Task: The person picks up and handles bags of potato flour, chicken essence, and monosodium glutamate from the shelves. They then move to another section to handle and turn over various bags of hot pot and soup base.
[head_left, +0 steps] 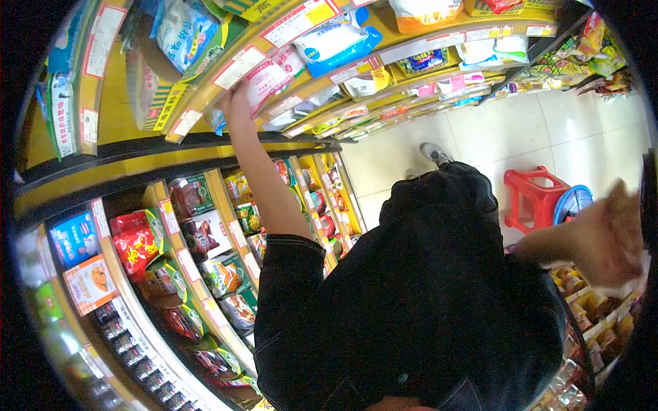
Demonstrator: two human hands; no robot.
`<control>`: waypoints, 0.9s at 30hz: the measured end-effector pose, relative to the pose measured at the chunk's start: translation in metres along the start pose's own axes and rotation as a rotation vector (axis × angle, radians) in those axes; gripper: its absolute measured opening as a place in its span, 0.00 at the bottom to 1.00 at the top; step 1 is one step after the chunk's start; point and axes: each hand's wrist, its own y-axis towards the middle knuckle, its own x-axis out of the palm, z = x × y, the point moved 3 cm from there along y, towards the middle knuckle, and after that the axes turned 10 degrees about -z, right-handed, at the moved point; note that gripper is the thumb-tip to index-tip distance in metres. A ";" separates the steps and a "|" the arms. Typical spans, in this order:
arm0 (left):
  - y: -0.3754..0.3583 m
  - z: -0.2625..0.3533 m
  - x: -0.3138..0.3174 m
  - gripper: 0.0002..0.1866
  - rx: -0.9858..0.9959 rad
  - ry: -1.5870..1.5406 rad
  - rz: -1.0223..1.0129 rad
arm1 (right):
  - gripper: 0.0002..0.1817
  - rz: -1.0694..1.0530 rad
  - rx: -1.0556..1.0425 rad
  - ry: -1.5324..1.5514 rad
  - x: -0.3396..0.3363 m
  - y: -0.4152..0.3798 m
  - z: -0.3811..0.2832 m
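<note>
My left hand [235, 103] reaches up to a yellow shelf and touches the edge of a pink and white bag [269, 81]; its fingers are mostly hidden at the bag and the shelf edge. Right of that bag lies a blue and white bag [336, 42]. My right hand [613, 240] is raised at the far right, away from the shelf goods, and its fingers are smeared by motion.
Shelves with price strips [184, 260] and packaged goods run along the left and top. A red stool [531, 198] stands on the tiled floor [480, 130], beside a round blue item [574, 202]. More packets [603, 335] fill a rack at the lower right.
</note>
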 end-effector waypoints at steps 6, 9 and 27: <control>0.000 -0.023 0.060 0.31 0.517 0.737 0.200 | 0.23 0.091 0.389 -0.201 0.082 -0.060 0.036; -0.006 -0.019 0.076 0.35 0.415 0.618 0.202 | 0.22 -0.114 0.529 -0.112 0.114 -0.065 0.038; -0.092 0.033 0.100 0.33 0.566 1.102 -0.032 | 0.17 -0.682 0.713 -0.097 0.158 -0.114 0.002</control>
